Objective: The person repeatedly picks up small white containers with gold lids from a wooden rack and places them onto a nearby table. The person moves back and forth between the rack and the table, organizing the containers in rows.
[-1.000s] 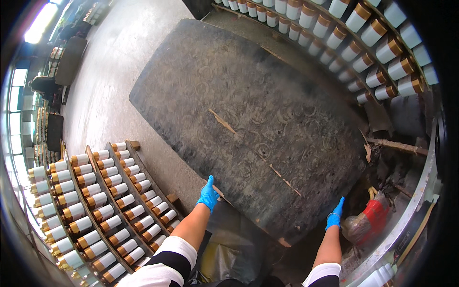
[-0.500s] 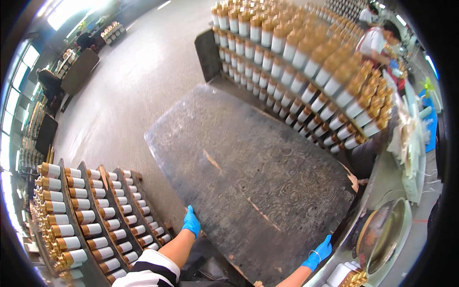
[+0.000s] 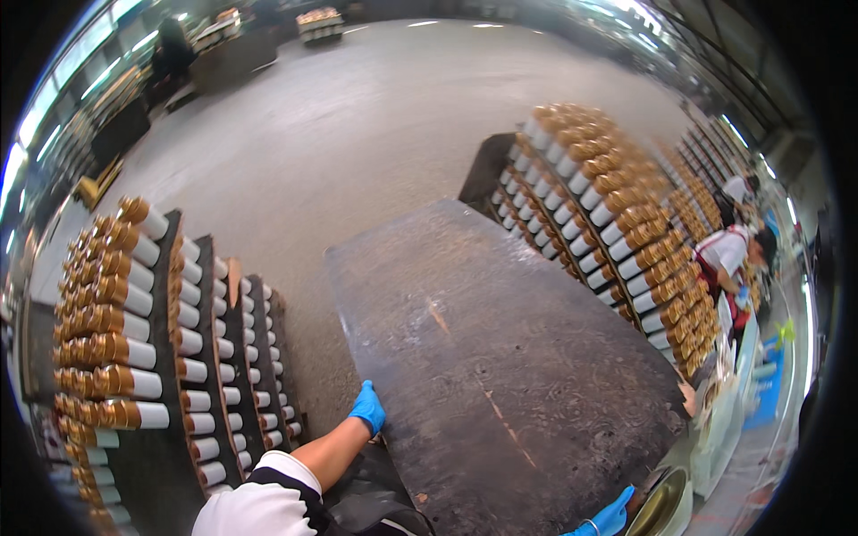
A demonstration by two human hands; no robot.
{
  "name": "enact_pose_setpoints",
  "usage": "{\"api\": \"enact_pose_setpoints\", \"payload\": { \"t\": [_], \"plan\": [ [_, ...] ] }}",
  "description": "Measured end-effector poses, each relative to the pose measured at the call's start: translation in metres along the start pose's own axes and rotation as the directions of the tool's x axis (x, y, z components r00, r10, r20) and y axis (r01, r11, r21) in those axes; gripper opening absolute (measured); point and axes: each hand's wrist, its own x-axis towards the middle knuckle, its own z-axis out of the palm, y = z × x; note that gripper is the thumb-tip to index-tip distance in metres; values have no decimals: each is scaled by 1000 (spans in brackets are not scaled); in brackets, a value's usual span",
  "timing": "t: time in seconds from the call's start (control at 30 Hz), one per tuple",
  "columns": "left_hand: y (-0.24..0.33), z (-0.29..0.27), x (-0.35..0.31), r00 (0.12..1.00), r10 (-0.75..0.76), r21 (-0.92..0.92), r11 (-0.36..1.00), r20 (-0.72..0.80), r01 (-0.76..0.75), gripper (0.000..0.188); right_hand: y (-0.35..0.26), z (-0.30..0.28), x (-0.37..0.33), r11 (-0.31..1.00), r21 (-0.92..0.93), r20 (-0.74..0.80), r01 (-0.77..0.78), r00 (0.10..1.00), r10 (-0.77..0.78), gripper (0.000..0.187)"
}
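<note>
Flanking a large dark board (image 3: 527, 384), two blue-gloved hands met its edges. The left hand (image 3: 368, 409) lay against the left edge, fingers extended; the right hand (image 3: 610, 516), cut off by the lower rim of the view, lay at the near right edge. Whether either grip closed around the board could not be told. The board spanned the centre, its worn face marked by two pale scrapes (image 3: 436, 315). To its left rose tiers of white, gold-topped containers (image 3: 138, 382) parted by dark sheets (image 3: 166, 295); beyond its right edge stood a second stack (image 3: 617, 214). A round, brass-coloured basin (image 3: 660, 507) sat just beside the right hand. Farther right, a co-worker (image 3: 726, 253) bent forward.
</note>
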Motion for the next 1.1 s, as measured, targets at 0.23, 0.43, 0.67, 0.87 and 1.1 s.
{"api": "enact_pose_setpoints", "payload": {
  "t": [0.23, 0.43, 0.67, 0.87, 1.1],
  "plan": [
    [64, 32, -65, 994, -74, -214, 973, 74, 89, 59, -97, -35, -59, 885, 25, -165, 465, 875, -455, 49],
    [82, 2, -39, 980, -118, -262, 952, 159, 157, 70, -165, -32, -112, 755, 209, -157, 622, 783, -602, 50],
    [64, 3, -53, 965, -248, -350, 900, 85, 262, 79, -225, -7, -188, 571, 253, -143, 781, 614, -777, 35],
    [20, -24, -15, 922, -232, -432, 829, 312, 354, 82, -229, -18, -206, 515, 102, -144, 851, 525, -839, 35],
    [120, -5, -49, 760, 628, 625, 663, -166, -412, 38, -170, -49, -216, 573, 91, -102, 814, 580, -808, 35]
  ]
}}
